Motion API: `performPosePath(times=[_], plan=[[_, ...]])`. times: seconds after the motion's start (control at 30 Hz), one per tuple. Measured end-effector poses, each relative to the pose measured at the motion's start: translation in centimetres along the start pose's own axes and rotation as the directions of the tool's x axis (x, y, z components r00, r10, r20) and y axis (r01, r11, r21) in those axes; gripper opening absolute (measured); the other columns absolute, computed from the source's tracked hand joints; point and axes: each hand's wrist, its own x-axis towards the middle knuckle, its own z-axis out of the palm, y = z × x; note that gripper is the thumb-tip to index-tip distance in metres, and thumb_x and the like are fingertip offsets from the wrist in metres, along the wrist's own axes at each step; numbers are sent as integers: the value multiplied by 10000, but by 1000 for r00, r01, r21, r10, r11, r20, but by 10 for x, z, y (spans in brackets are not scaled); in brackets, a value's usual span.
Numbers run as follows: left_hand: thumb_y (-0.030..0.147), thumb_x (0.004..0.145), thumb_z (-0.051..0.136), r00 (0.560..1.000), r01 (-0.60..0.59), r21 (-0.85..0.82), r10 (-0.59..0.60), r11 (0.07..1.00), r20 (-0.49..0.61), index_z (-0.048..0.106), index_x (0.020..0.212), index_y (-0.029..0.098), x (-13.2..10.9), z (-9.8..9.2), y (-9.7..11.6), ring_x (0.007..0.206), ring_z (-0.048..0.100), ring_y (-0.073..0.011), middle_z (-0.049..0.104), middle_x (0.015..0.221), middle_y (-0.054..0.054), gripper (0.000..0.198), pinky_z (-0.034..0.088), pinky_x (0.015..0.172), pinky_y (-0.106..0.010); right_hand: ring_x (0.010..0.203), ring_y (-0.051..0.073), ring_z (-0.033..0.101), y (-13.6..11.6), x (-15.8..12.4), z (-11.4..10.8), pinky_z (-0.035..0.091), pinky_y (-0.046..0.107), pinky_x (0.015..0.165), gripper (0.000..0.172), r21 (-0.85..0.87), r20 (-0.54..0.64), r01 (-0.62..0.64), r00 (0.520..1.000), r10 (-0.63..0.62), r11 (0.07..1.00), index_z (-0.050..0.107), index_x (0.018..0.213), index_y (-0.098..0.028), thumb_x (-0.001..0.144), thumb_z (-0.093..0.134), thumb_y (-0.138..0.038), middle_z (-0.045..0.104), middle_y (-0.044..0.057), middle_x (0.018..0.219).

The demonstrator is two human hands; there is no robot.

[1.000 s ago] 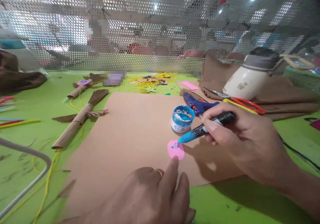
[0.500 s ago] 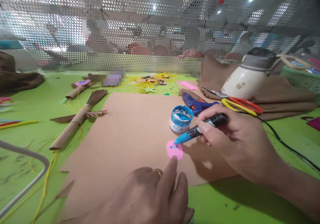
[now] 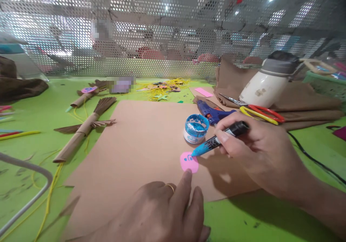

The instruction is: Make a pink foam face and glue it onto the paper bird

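A small pink paper piece (image 3: 189,162) with blue marks lies on a brown paper sheet (image 3: 140,144). My left hand (image 3: 162,209) rests on the sheet, closed loosely, with one fingertip pressing the pink piece's near edge. My right hand (image 3: 256,152) is shut on a black marker (image 3: 220,139) whose blue-coated tip touches the pink piece. An open jar of blue paint (image 3: 195,128) stands just behind the marker tip.
A blue glue gun (image 3: 212,113), red and yellow scissors (image 3: 256,113) and a white bottle (image 3: 270,81) on brown cloth sit at the right. Rolled brown paper figures (image 3: 81,132) and yellow strands lie left on the green table (image 3: 27,152). Perforated metal screen (image 3: 162,29) behind.
The marker tip has shifted slightly over the pink piece, adding blue marks. My left hand has stayed in place.
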Motion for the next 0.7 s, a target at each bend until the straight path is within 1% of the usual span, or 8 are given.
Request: performPosePath(times=[0.1,0.23,0.33,0.43,0.47,0.6,0.63,0.7], plan=[[322,888,416,1000,-4,0,4,1000,7,580,863,140,-2,0,1,374,468,-128,682,936,-114,247,341,306,-288,529,93,576,0,-1,0,416,161,422,55,5,-29,3,1000,-3,1000,572,775,-226,809,532,-245,625,-43,607],[317,909,356,998,61,18,-61,998,-10,589,890,137,-4,2,7,381,460,-136,684,943,-108,295,336,333,-310,520,88,576,-1,-2,1,417,153,407,60,34,-56,16,998,-14,999,575,770,-230,808,537,-257,628,-46,604],[283,912,327,998,45,31,-44,998,-42,595,840,143,-2,3,10,357,441,-138,693,912,-101,311,307,311,-312,598,113,619,1,-2,3,413,157,386,75,48,-31,30,999,-28,998,586,779,-228,805,535,-277,666,-17,685],[279,915,320,994,110,56,-111,992,17,592,857,142,0,1,10,380,475,-159,690,947,-114,310,346,327,-328,593,123,623,2,-1,5,417,168,380,89,46,-23,32,999,-31,998,588,765,-229,799,533,-290,667,-10,693],[279,914,329,994,109,54,-110,993,24,589,862,140,0,1,10,382,479,-159,689,952,-116,299,354,333,-329,568,122,616,2,-1,6,418,174,379,94,44,-28,30,999,-29,999,587,757,-229,798,531,-291,662,-12,677],[296,898,383,1000,0,7,0,1000,-7,579,869,128,-2,0,7,347,446,-128,689,926,-123,259,324,308,-297,519,127,607,0,2,4,417,192,382,86,53,25,-11,1000,10,999,568,760,-211,808,512,-256,646,-10,608],[300,896,387,1000,3,7,-3,1000,-1,577,874,129,-3,0,7,355,455,-127,685,933,-126,256,330,309,-294,522,130,610,-1,2,3,415,195,386,81,55,41,-24,999,22,998,563,765,-205,811,508,-241,643,-9,596],[302,903,371,998,64,27,-64,998,19,575,883,135,-3,0,8,395,491,-135,676,958,-129,265,369,338,-298,538,134,611,-2,2,1,419,202,407,78,50,50,-44,998,42,998,561,774,-197,816,504,-230,643,-6,597]])
